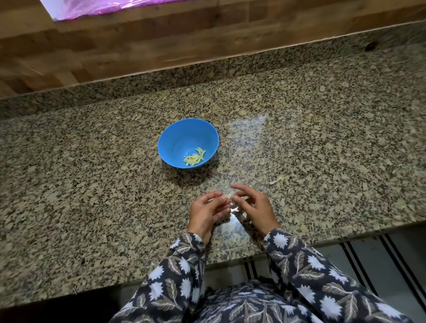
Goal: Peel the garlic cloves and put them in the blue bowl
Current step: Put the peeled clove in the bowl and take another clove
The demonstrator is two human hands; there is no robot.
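Several peeled yellowish cloves (pixel 195 158) lay in the round blue plastic bowl (pixel 163 141) mid-frame. Below it, the left hand (pixel 206 213) and right hand (pixel 254 208) pinched another small pale clove (pixel 229 197), peeling apparently unfinished.

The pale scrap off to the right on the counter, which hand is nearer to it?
Right. The right hand is just left of the pale scrap; the left hand, pinching a garlic clove, lies farther left, beyond the right hand.
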